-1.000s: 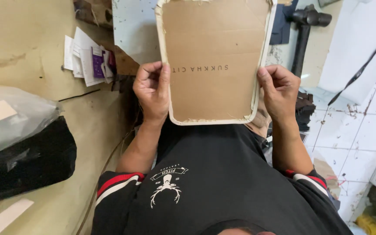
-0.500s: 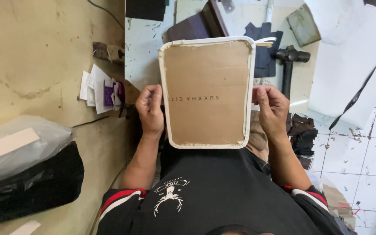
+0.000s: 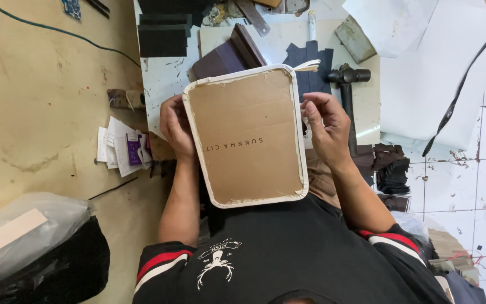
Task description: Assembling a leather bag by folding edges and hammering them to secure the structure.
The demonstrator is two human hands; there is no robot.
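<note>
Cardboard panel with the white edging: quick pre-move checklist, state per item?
1. Left hand grips the left edge of the cardboard panel: ok.
2. Right hand on the right edge, fingers at the white edging: ok.
3. Edging folded flat all round: not ok, a loose end sticks out at the top right corner.
4. Edging bonded under the fold: cannot tell.
5. Hammer lies apart from the panel, beside the right hand: ok.
6. Panel's far face undamaged: cannot tell, hidden.
</note>
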